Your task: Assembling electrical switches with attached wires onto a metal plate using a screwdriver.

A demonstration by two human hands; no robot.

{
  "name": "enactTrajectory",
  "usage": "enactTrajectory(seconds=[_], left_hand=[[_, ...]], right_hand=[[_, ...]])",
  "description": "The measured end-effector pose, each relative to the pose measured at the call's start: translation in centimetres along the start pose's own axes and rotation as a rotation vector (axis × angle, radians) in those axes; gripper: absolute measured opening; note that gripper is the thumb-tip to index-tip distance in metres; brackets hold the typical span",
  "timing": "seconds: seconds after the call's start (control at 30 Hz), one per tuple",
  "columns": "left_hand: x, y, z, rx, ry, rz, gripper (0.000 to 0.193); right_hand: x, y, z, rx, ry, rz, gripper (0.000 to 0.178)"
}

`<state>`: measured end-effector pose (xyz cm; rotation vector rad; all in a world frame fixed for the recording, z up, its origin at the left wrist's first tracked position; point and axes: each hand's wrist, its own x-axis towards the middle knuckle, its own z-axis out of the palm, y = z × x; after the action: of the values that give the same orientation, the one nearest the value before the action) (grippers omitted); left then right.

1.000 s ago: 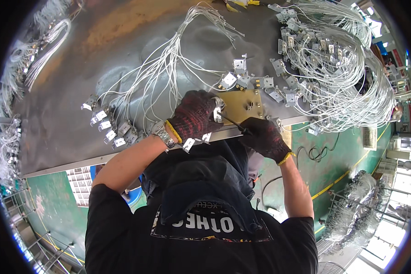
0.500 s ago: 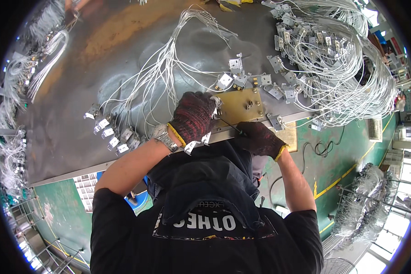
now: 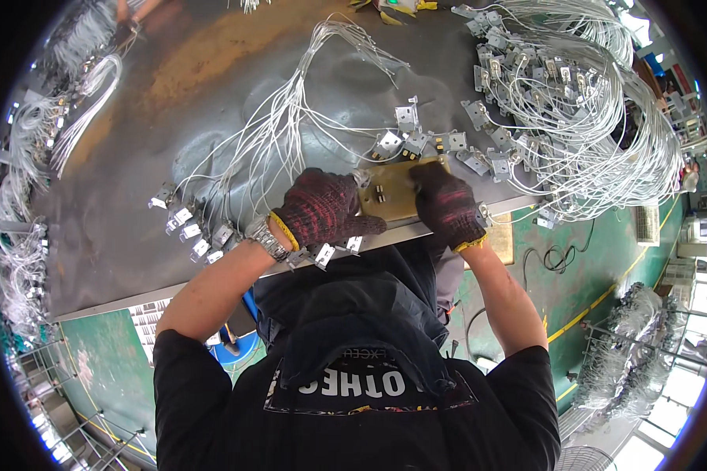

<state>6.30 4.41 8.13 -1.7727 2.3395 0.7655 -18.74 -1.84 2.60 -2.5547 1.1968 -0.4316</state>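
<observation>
A brass-coloured plate [image 3: 397,192] with small upright pieces lies at the front edge of the metal table. My left hand [image 3: 320,210], in a dark red and black knit glove, is at its left side. The fingertips grip a small silver metal bracket [image 3: 361,179], while the thumb reaches along the plate's near edge. Over the plate's right part is my right hand [image 3: 448,206], gloved alike, fingers curled down; what they hold is hidden. White wires [image 3: 291,102] fan out from a bundle to several metal brackets [image 3: 188,229] left of my left hand.
A big heap of white wires with brackets [image 3: 558,118] covers the table's right side. More loose brackets [image 3: 408,118] lie just beyond the plate. Wire bundles [image 3: 86,114] hang at the far left. The metal table [image 3: 102,251] ends before my body; a black cable [image 3: 558,255] lies on the green floor.
My right hand has moved up from the table edge onto the plate, and the thin rod it held no longer shows. My left hand has shifted slightly left, its thumb now stretched out.
</observation>
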Motion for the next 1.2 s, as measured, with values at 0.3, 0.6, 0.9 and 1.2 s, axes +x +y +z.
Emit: enactTrajectory(seconds=[0.3,0.6,0.9,1.2], left_hand=[[0.3,-0.5,3.5,0.239,0.279,0.033,0.042],[1.5,-1.9,3.7,0.191,0.281,0.031,0.045],[1.6,0.2,2.8,0.218,0.158,-0.008,0.034],[3.1,0.3,4.5,0.248,0.277,0.077,0.046]], right_hand=[[5.4,2.3,0.6,-0.102,0.039,0.300,0.048],[8.1,2.1,-1.0,0.204,-0.160,0.301,0.029],[1.2,-2.3,0.2,0.870,-0.174,0.577,0.020],[-0.2,-2.0,1.6,0.827,0.062,0.481,0.016]])
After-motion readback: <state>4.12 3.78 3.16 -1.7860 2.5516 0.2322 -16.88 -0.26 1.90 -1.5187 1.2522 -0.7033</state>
